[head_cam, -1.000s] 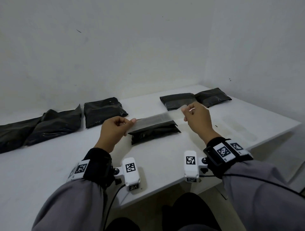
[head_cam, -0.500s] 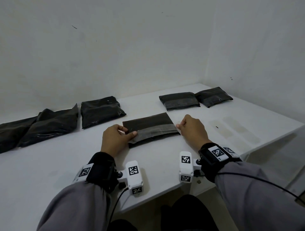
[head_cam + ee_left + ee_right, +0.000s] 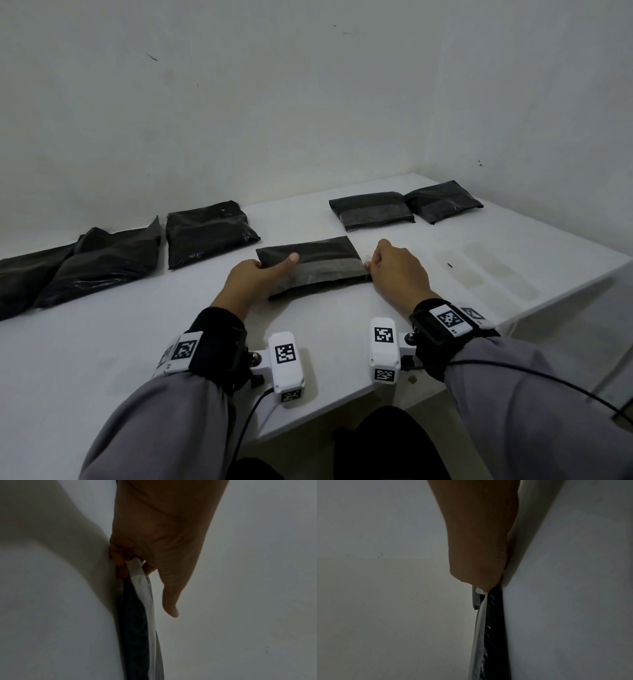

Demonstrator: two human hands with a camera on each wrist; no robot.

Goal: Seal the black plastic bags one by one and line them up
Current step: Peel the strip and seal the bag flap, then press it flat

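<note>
Sealing step in hand: the left hand [image 3: 255, 279] and right hand [image 3: 394, 269] are each pinching an end of the bag [image 3: 310, 265] flap, folding it down. The bag is lying mid-desk [image 3: 102, 342], toward the near edge. Next move likely calls for pressing along the flap.

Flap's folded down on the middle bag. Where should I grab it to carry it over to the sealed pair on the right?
Probably by the two short ends of the middle bag, where the left hand and right hand already are. It lies flat and wide, so coming in from both sides keeps the grey flap down and the limp bag level.
</note>
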